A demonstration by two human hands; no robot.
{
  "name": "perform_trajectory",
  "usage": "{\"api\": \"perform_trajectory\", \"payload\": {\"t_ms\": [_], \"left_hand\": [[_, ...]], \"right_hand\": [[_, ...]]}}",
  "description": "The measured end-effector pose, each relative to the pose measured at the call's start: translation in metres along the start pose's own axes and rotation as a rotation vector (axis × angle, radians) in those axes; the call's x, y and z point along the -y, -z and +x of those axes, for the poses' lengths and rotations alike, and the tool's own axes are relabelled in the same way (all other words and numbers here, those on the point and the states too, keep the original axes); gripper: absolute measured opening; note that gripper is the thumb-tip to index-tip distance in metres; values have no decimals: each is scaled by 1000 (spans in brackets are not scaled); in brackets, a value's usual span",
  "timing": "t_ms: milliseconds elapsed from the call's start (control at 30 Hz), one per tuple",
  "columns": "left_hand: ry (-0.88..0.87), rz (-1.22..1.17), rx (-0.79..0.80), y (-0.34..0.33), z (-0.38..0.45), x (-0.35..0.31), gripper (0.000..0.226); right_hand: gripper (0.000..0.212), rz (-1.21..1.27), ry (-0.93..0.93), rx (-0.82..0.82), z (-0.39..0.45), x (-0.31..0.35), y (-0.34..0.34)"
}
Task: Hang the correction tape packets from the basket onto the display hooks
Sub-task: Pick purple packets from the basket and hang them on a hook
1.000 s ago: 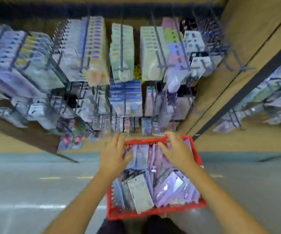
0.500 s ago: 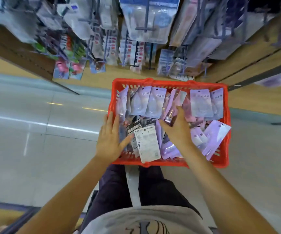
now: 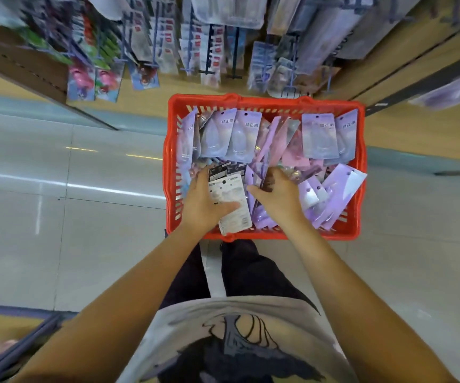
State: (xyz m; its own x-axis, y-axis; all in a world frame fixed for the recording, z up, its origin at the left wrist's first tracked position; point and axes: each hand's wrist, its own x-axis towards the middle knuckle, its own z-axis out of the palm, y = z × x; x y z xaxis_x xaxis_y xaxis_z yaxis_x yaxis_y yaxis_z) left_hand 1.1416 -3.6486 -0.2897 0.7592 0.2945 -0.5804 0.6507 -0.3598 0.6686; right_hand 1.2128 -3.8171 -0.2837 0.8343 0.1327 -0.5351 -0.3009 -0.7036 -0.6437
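A red plastic basket (image 3: 264,102) sits on the floor below me, full of purple and white correction tape packets (image 3: 318,135). My left hand (image 3: 205,201) is inside its near left part and holds a stack of white packets (image 3: 230,200), thumb pressed across the front one. My right hand (image 3: 277,196) reaches into the middle of the basket, fingers curled into the purple packets (image 3: 258,176); whether it grips one is hidden. The display hooks (image 3: 209,45) with hanging goods run along the top of the view.
Wooden shelving panels stand behind the basket and at the right (image 3: 417,51). A grey tiled floor (image 3: 71,217) spreads to the left and right. My dark trouser legs (image 3: 251,272) stand just behind the basket's near rim.
The view has tilted down from the hooks to the basket. My left hand moved in from the basket's rim and took hold of the white packets. My right hand dug deeper among the purple ones.
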Motion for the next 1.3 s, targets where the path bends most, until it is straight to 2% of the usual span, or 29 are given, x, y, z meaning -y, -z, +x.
{"api": "perform_trajectory", "payload": {"t_ms": [100,233,300,367,467,533,633,667,800,933,1000,1100,1167,1300], "left_hand": [[52,15,16,-2,7,-4,93],[144,-90,36,2,13,-8,88],[173,-177,23,5,10,-9,85],[185,-255,1,8,6,-10,75],[203,-332,-45,16,2,-12,50],[235,-383,-72,22,2,-12,34],[250,-487,-65,33,3,-20,22],[239,-494,-39,37,4,-24,20],[164,-476,90,49,8,-41,19],[137,-512,130,45,14,-55,16],[150,-574,145,38,17,-61,14],[177,-631,179,23,20,-70,12],[199,-626,188,10,20,-75,14],[280,-555,172,-13,22,-77,8]], "right_hand": [[25,53,-25,64,3,2,2],[20,142,-117,92,9,-1,4],[26,209,-164,69,6,-3,4],[32,266,-196,36,3,-6,5],[26,343,-202,7,-1,-8,9],[34,379,-185,4,1,-7,14],[20,408,-166,14,9,-6,31],[23,417,-167,17,11,-5,37],[64,501,-162,12,20,-3,63],[70,562,-156,20,16,-5,79],[64,608,-144,37,11,-8,84],[41,680,-92,91,0,-11,88],[38,733,-83,130,-6,-14,86],[15,795,-84,134,-12,-18,84]]}}
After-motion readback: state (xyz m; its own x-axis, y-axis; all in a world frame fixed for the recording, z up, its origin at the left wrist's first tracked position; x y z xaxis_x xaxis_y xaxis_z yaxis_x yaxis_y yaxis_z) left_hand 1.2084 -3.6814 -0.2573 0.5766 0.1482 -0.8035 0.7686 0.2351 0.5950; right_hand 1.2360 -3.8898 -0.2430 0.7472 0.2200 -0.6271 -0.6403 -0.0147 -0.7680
